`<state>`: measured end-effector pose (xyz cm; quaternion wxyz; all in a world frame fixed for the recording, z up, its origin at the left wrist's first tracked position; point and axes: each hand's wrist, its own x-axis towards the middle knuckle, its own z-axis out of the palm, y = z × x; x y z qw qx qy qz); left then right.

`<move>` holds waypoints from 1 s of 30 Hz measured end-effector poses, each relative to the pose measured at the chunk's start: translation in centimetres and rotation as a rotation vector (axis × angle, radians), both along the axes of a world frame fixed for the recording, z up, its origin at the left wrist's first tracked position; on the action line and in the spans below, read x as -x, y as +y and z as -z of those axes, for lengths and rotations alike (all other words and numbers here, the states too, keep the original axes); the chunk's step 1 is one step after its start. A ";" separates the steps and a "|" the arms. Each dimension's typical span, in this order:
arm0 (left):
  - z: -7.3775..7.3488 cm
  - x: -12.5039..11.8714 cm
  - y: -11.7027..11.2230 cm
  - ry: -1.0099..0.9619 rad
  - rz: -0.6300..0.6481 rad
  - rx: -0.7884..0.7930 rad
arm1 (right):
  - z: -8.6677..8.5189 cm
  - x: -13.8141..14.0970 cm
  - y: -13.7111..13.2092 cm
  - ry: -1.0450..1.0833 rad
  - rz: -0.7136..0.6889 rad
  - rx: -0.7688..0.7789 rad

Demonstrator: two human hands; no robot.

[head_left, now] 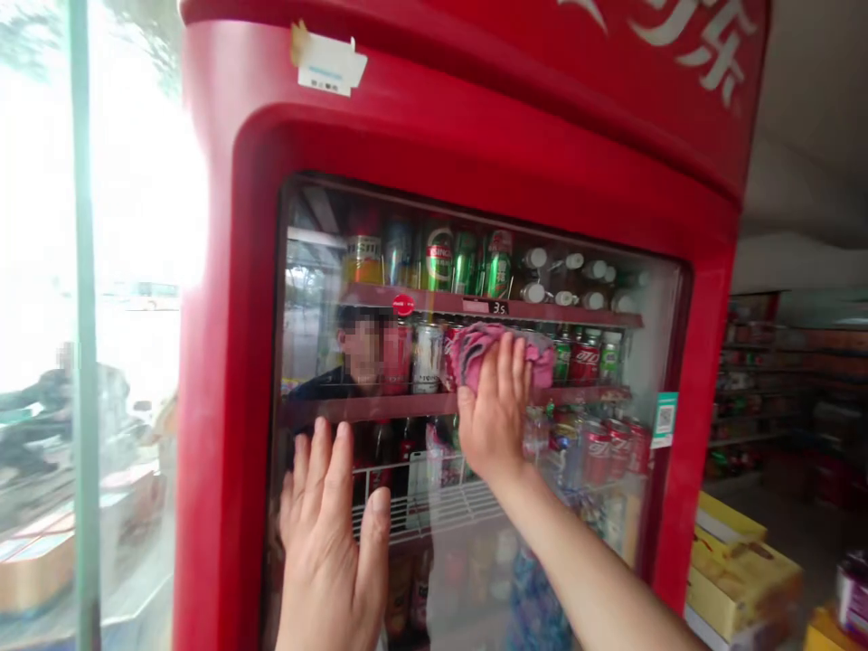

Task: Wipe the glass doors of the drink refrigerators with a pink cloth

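A pink and grey cloth (483, 342) lies bunched against the glass door (467, 542) of a red drinks fridge (223, 380). My right hand (498, 407) presses it flat to the glass, fingers stretched over the cloth, level with the second shelf. Lower and to the left, my left hand (332, 524) is raised at the door's left side with its fingers spread and nothing in it. Whether its palm touches the glass I cannot tell. Behind the glass stand several cans (439, 255) and bottles on shelves, partly hidden by my hands and the cloth.
A torn white label (331, 65) sticks to the fridge's upper frame, and a green QR sticker (665, 419) is on its right side. Yellow boxes (739, 570) are stacked at the right, before stocked store shelves (746, 362). A pale green post (82, 325) stands at the left.
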<state>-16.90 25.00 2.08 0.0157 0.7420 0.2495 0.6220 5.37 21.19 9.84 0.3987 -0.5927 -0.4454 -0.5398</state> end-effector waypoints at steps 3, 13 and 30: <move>0.0 0.3 0.4 -0.015 -0.002 -0.019 | -0.6 4.1 1.8 -0.111 -0.073 0.096; -1.2 -1.0 -2.2 -0.010 -0.080 -0.027 | -4.2 6.2 2.4 -0.630 -0.355 0.384; -1.7 -6.2 -3.9 0.121 -0.114 -0.030 | -6.2 -16.1 -7.2 -0.024 0.027 -0.086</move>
